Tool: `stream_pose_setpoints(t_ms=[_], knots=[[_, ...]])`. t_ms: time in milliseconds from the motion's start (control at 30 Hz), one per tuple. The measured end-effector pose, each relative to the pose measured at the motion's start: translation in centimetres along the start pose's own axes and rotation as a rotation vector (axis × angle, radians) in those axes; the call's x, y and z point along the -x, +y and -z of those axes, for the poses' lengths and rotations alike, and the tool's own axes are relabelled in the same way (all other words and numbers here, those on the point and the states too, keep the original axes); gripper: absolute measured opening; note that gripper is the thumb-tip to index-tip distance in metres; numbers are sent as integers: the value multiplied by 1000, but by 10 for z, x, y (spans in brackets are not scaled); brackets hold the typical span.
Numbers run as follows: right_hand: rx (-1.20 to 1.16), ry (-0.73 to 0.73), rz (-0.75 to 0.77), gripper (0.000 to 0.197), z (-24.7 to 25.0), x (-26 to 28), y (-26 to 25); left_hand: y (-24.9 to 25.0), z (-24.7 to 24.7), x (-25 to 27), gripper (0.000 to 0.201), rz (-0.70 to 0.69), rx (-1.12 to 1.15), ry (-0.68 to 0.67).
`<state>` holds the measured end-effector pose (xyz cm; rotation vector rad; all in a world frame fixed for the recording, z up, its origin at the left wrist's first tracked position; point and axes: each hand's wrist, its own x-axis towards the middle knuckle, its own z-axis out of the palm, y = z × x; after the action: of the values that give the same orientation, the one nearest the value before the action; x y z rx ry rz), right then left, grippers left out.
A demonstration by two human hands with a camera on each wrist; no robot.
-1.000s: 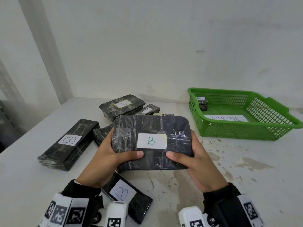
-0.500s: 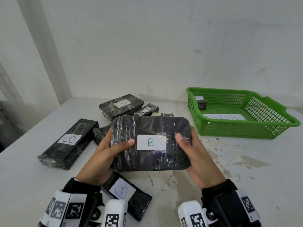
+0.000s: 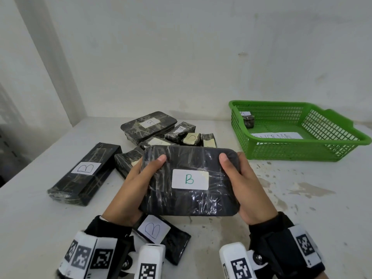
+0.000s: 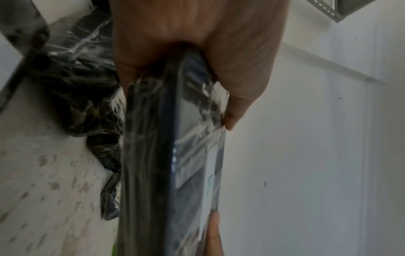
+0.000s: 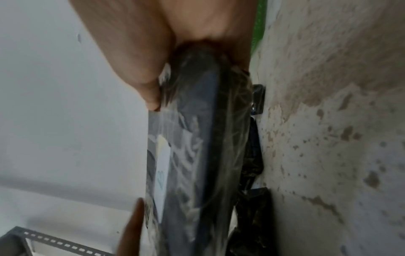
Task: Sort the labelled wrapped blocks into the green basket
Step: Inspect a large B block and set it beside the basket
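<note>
Head view showed one small wrapped block [image 3: 248, 120] already in the green basket [image 3: 342, 144]; several blocks lay left of it on the counter [image 3: 302, 208]. Left hand [image 3: 128, 190] and right hand [image 3: 247, 190] each gripped an end of the B-labelled block [image 3: 190, 180], thumbs on top, raised just left of the basket.

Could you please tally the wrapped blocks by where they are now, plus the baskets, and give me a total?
Wrapped blocks on the table: 8
Held wrapped block: 1
Wrapped block inside the basket: 1
Green basket: 1
Total: 11
</note>
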<state>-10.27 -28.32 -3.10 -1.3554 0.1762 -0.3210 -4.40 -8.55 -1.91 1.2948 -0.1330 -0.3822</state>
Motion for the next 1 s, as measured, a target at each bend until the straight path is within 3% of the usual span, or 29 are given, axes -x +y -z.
stream_pose_setpoints(t_ms=[200,467,600,667,800,1000], knots=[[139,59,108,53,-3,5,-3,14,-3,12,35,45,-29,-135],[179,15,72,48,-2,5,-1,6,-9,8,45,-52,-133,98],[148,24,33,66,-3,6,-1,5,-9,8,34,-56,-138,94],[168,85,77,64,-5,6,2,7,-11,10,34,-54,-132,78],[172,101,124,51,-7,6,5,7,-11,12,53,-31,-123,32],[186,107,152,56,-6,8,2,1,-12,9,41,-17,-112,100]])
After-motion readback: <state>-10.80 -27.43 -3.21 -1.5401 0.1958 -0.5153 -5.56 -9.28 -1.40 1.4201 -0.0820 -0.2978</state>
